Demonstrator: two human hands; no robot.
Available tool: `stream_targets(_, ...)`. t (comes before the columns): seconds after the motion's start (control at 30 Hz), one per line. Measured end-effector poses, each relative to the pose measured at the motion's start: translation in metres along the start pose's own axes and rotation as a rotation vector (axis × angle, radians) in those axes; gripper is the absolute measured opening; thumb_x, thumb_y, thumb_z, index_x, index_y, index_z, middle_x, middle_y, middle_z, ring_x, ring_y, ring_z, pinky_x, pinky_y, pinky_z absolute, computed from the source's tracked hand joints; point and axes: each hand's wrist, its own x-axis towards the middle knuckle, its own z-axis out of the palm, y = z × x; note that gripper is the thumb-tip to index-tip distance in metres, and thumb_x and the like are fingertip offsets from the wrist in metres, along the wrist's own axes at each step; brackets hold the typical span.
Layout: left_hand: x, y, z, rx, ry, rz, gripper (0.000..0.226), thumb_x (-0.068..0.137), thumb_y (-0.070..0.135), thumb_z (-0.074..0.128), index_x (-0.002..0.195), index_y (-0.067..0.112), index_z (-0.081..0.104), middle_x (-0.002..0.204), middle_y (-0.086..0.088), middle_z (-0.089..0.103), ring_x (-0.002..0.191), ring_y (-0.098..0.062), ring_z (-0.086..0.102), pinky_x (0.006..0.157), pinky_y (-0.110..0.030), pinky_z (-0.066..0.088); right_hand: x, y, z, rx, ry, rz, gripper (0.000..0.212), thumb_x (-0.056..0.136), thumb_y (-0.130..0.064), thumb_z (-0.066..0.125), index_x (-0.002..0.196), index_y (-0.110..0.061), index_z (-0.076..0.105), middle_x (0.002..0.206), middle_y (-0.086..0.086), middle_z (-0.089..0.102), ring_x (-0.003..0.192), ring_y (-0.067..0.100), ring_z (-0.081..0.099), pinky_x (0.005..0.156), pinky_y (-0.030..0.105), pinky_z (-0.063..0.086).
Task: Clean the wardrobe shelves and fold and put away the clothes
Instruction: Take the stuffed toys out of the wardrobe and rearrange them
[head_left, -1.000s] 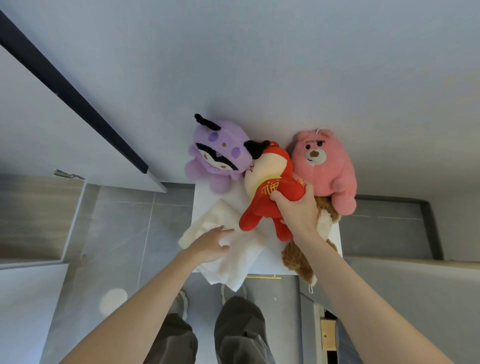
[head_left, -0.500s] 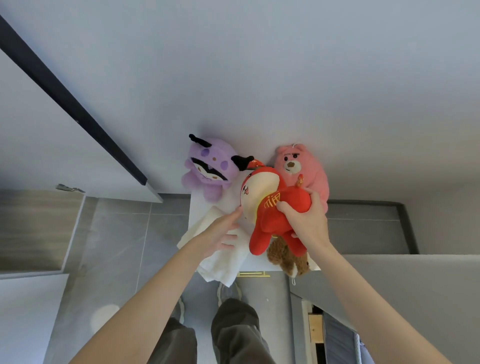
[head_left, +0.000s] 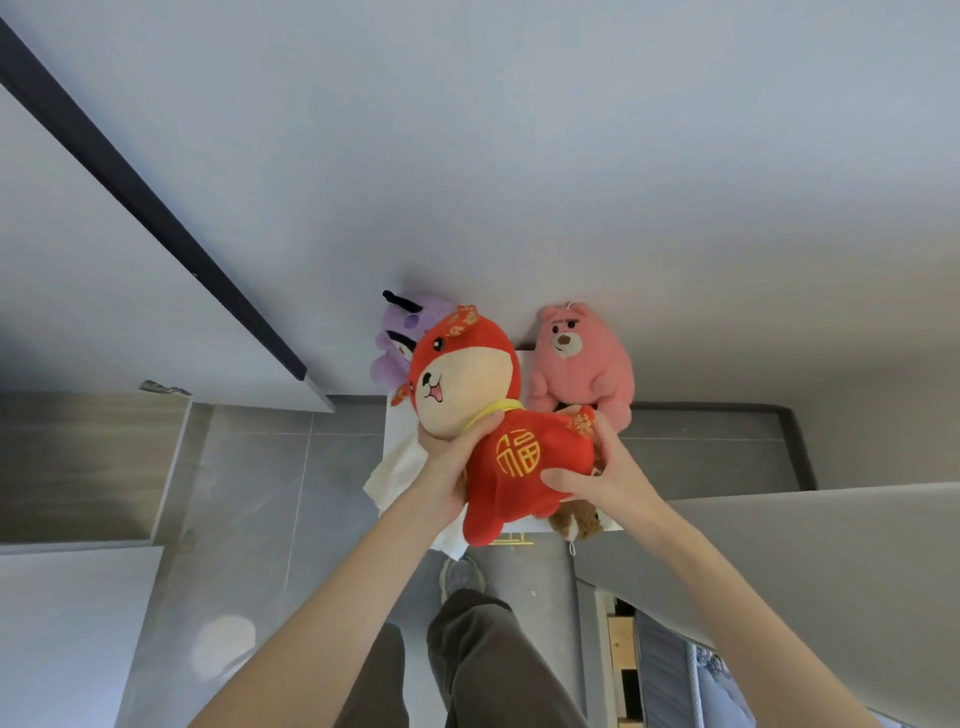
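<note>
A red plush toy (head_left: 483, 415) was held up over a white shelf top (head_left: 399, 423), which showed only in slivers around it. The left hand (head_left: 441, 467) gripped the toy under its cream chin, fingers curled. The right hand (head_left: 608, 478) clasped its rear, thumb across the red flank. Behind, a pink bear (head_left: 582, 364) sat against the wall, its feet hidden. A purple plush (head_left: 400, 332) was half covered by the red head. A white cloth (head_left: 395, 478) lay at the shelf's left edge, mostly under the left wrist. Only a scrap of a brown plush (head_left: 576, 519) showed below the right hand.
</note>
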Motion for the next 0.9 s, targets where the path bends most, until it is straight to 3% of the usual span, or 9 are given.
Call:
stream_targets(0.03,0.001,0.003,-0.005,-0.019,0.065,0.037,0.105,0.055,0.027,0.093,0.139,0.032,0.028,0.117,-0.008,0.065,0.096,-0.024,0.069,0.075,-0.043,0.059,0.002,-0.001,-0.001,0.010,-0.074,0.013,0.075,0.064,-0.047,0.080,0.129,-0.032,0.047,0.122,-0.005,0.063,0.106,0.012,0.065,0.083,0.032,0.058)
stream_targets(0.1,0.000,0.010,-0.013,0.011,0.191,0.139,0.112,0.061,0.022,0.090,0.145,0.032,0.017,0.122,-0.006,0.059,0.097,-0.023,0.067,0.074,-0.041,0.059,0.011,-0.002,-0.001,0.028,-0.132,0.030,0.052,0.083,-0.052,0.068,0.128,-0.033,0.051,0.122,-0.009,0.064,0.113,0.008,0.061,0.093,0.030,0.053)
stream_targets(0.2,0.000,0.022,-0.025,0.079,0.235,0.266,0.109,0.067,0.017,0.086,0.146,0.036,0.013,0.124,-0.002,0.055,0.100,-0.021,0.063,0.078,-0.041,0.057,0.042,0.000,-0.008,-0.076,0.101,-0.009,0.030,0.096,-0.043,0.054,0.123,-0.032,0.053,0.125,-0.010,0.059,0.119,0.010,0.053,0.091,0.015,0.043)
stream_targets(0.23,-0.001,0.026,-0.027,0.111,0.231,0.311,0.109,0.067,0.015,0.085,0.146,0.038,0.013,0.124,0.000,0.054,0.101,-0.021,0.063,0.079,-0.042,0.057,0.057,0.002,-0.014,-0.168,0.202,-0.028,0.034,0.095,-0.041,0.057,0.127,-0.030,0.051,0.130,-0.008,0.055,0.121,0.012,0.050,0.094,0.018,0.042)
stream_targets(0.33,0.000,0.038,-0.029,0.234,0.238,0.428,0.112,0.067,0.013,0.086,0.145,0.042,0.011,0.125,0.006,0.050,0.106,-0.017,0.060,0.081,-0.039,0.056,0.106,0.013,-0.033,-0.401,0.360,0.004,0.066,0.082,-0.052,0.060,0.140,-0.030,0.038,0.144,0.000,0.042,0.131,0.028,0.036,0.106,0.044,0.034)
stream_targets(0.43,0.009,0.049,-0.025,0.341,0.224,0.525,0.112,0.067,0.009,0.086,0.140,0.048,0.010,0.129,0.008,0.045,0.110,-0.012,0.056,0.084,-0.037,0.055,0.153,0.022,-0.050,-0.508,0.404,0.125,0.089,0.066,-0.060,0.057,0.145,-0.034,0.025,0.150,0.006,0.031,0.134,0.039,0.028,0.106,0.052,0.032)
stream_targets(0.63,0.047,0.064,-0.019,0.417,0.163,0.580,0.120,0.066,0.006,0.085,0.146,0.045,0.004,0.132,0.011,0.044,0.111,-0.007,0.055,0.073,-0.022,0.055,0.217,0.041,-0.069,-0.602,0.448,0.269,0.094,0.071,-0.044,0.071,0.144,-0.048,0.012,0.146,0.004,0.036,0.129,0.042,0.035,0.098,0.052,0.039)
stream_targets(0.77,0.068,0.066,-0.014,0.450,0.140,0.596,0.121,0.067,0.005,0.084,0.147,0.045,0.002,0.126,0.022,0.044,0.108,0.001,0.055,0.076,-0.022,0.055,0.241,0.063,-0.077,-0.645,0.404,0.267,0.107,0.065,-0.046,0.074,0.143,-0.049,0.001,0.148,0.010,0.028,0.130,0.044,0.034,0.101,0.052,0.037)
stream_targets(0.9,0.083,0.070,-0.013,0.484,0.131,0.619,0.123,0.065,0.006,0.085,0.148,0.045,0.003,0.133,0.018,0.042,0.112,0.003,0.053,0.078,-0.019,0.054,0.254,0.072,-0.078,-0.674,0.426,0.266,0.118,0.060,-0.040,0.080,0.143,-0.049,-0.004,0.144,0.013,0.030,0.127,0.045,0.038,0.099,0.057,0.039)
